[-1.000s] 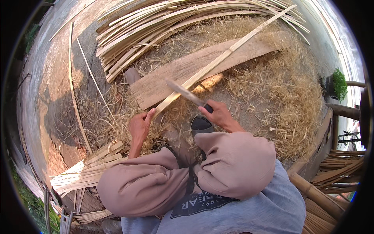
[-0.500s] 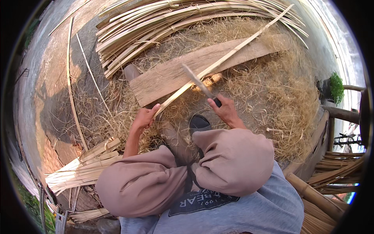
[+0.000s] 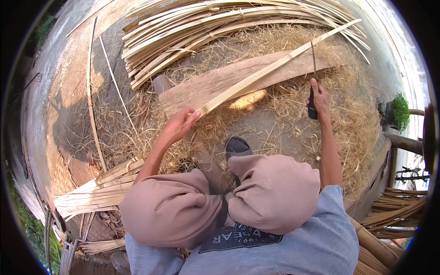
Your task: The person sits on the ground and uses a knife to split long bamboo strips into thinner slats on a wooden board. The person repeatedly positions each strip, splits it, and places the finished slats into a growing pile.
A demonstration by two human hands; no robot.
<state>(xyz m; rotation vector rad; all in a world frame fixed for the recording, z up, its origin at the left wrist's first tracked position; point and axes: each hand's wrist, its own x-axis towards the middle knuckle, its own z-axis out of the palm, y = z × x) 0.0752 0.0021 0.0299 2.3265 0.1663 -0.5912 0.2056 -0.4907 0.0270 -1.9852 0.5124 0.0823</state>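
Note:
My left hand [image 3: 181, 123] pinches the near end of a long pale bamboo strip [image 3: 250, 83]. The strip slants away to the upper right, passing over a wide wooden board [image 3: 201, 90]. Out to the right, my right hand [image 3: 321, 98] is closed round the black handle of a knife [image 3: 314, 68]. Its thin blade points away from me, with the tip close to the strip's far part. Both knees, in pinkish-brown cloth, are bent below my hands.
A big bundle of bamboo strips [image 3: 183, 39] lies beyond the board. Curly shavings [image 3: 330, 146] cover much of the ground. Another strip stack [image 3: 87, 195] is at the lower left, and loose strips [image 3: 90, 101] lie above it. A green plant [image 3: 401, 112] and bamboo poles [image 3: 403, 143] stand at right.
My right hand has swung the knife away to the far right, from near the strip's middle toward its far end. My left hand has shifted slightly up and right with the strip.

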